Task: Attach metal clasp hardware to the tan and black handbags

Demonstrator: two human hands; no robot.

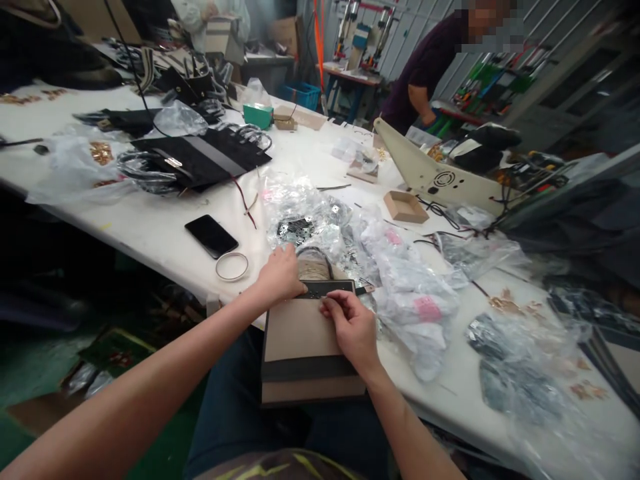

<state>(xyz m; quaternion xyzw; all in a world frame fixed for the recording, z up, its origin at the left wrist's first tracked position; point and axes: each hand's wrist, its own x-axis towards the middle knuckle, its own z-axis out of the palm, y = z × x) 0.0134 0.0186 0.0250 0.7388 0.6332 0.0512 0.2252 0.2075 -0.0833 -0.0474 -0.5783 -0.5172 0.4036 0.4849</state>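
Note:
A tan and black bag [305,347] lies on my lap, its top end resting against the edge of the white table [165,230]. My left hand [281,275] presses on the bag's upper left corner, fingers curled over the dark top band. My right hand [353,327] pinches something small against that band at the bag's upper right; I cannot make out what it is. A tan strap or handle [313,263] curves up just beyond the bag's top, between the two hands.
A black phone [211,235] and a thin ring [232,266] lie left of my hands. Clear plastic bags of small parts [410,287] crowd the table to the right. A small open cardboard box [406,207] sits farther back. Black bag pieces [200,157] lie at far left. A person [425,73] stands behind the table.

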